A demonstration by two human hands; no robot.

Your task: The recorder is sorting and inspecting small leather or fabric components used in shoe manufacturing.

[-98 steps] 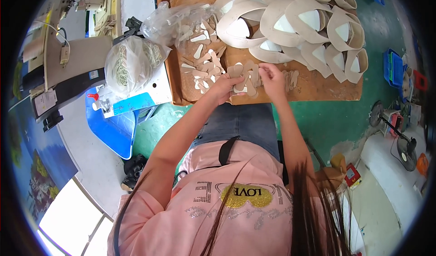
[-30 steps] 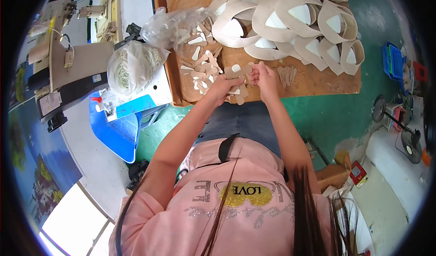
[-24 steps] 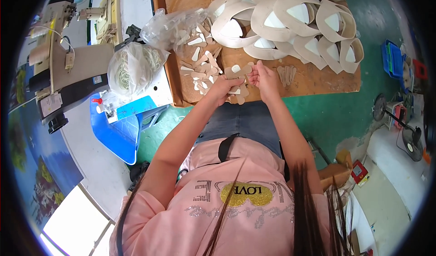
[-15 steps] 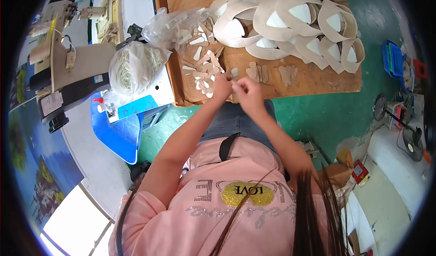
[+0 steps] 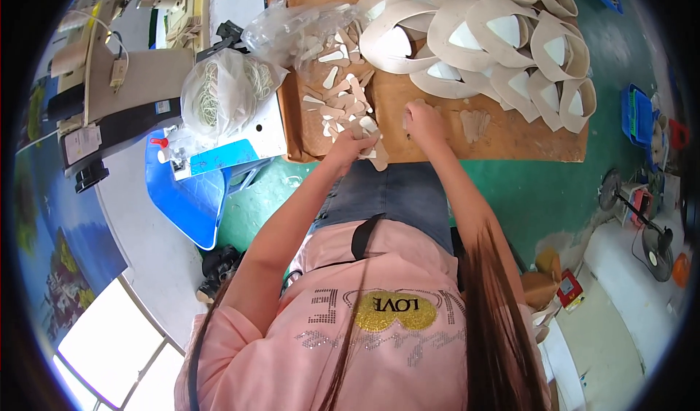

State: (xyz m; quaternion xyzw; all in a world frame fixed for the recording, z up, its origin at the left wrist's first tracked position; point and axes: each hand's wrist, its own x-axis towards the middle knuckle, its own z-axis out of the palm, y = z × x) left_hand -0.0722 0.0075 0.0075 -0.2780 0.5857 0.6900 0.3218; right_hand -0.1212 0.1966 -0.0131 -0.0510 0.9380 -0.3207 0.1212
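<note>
My left hand (image 5: 351, 150) is closed around small beige tongue-shaped pieces (image 5: 380, 156) at the near edge of the table. Beside it lies a loose pile of similar beige and white pieces (image 5: 354, 97). My right hand (image 5: 426, 123) rests farther right on the brown table cover, its fingers curled together with the tips pointing down. What those fingers hold, if anything, is hidden. To the right of it sits a small fanned group of beige pieces (image 5: 475, 124).
Large beige shoe uppers (image 5: 467, 35) with white patches are heaped across the far right. A clear plastic bag (image 5: 292, 35) lies beyond the small pieces. At left are a bag of pale cord (image 5: 222, 94), a sewing machine (image 5: 131, 94) and a blue stool (image 5: 186, 199).
My hands, close together before, have separated. The left moved down and left with beige pieces; the right moved right, over where a row of small pieces lay. The view shifted slightly.
</note>
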